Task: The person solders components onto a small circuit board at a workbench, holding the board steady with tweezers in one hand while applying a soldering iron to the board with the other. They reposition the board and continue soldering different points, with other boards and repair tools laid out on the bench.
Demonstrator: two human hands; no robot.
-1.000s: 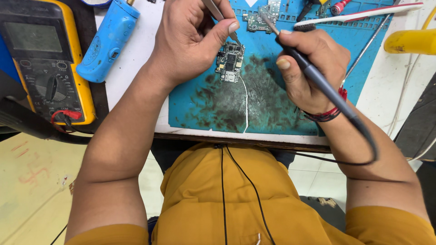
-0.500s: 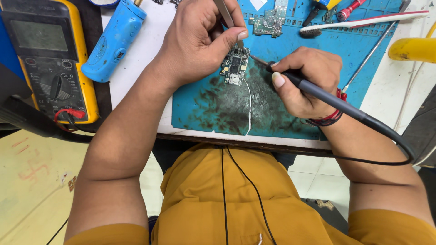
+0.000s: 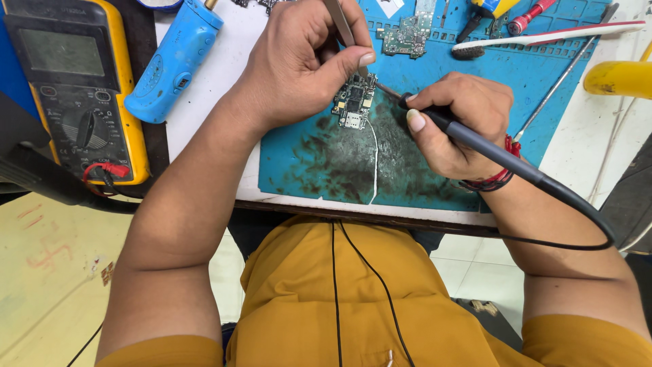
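Two hands of mine work over the blue repair mat (image 3: 543, 75), and I place everything else by that mat. Near its middle, on a patch stained dark, lies the small circuit board (image 3: 354, 102), flat on the mat's surface. My left hand (image 3: 299, 61) comes in from the mat's left edge, thumb and forefinger pinched together on a pair of metal tweezers (image 3: 341, 27) whose points come down at the board's upper edge. My right hand (image 3: 456, 126) rests on the mat just right of the board, fingers wrapped tight around the black handle of a soldering iron (image 3: 475, 139); its thin tip reaches left to the board's right side, though whether it touches I cannot tell. The iron's black cable runs off the mat's lower right corner. A thin white wire (image 3: 374, 160) trails from the board down to the mat's near edge. At the mat's far edge lies a second, green circuit board (image 3: 405, 34), with a white-handled brush (image 3: 550, 37) to its right. Off the mat's left side, on the white bench, lies a blue cylindrical tool (image 3: 173, 61), and farther left sits a yellow-cased multimeter (image 3: 78, 88). A red thread band circles my right wrist.
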